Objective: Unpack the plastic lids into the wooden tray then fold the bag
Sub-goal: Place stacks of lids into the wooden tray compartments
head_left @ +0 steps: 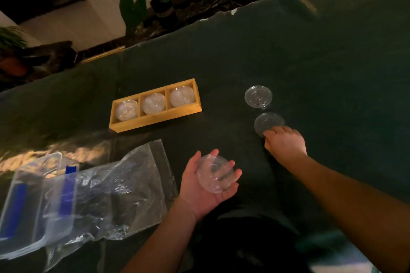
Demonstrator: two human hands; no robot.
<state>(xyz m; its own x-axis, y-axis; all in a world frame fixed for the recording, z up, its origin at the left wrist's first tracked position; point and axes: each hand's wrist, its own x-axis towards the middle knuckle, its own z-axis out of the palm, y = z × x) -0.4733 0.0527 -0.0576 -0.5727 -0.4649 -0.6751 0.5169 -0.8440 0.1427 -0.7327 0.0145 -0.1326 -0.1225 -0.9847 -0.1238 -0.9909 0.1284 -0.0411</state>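
At two o'clock of your lid-cradling left hand [207, 184], your right hand [285, 143] pinches a thin, light, slippery clear round plastic lid [267, 122]; grip its rim.

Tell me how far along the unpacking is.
Done: wooden tray has lids in all three compartments. In hand: left hand cradles one lid; right hand touches another. Left: the far lid on the cloth, and the unfolded bag.
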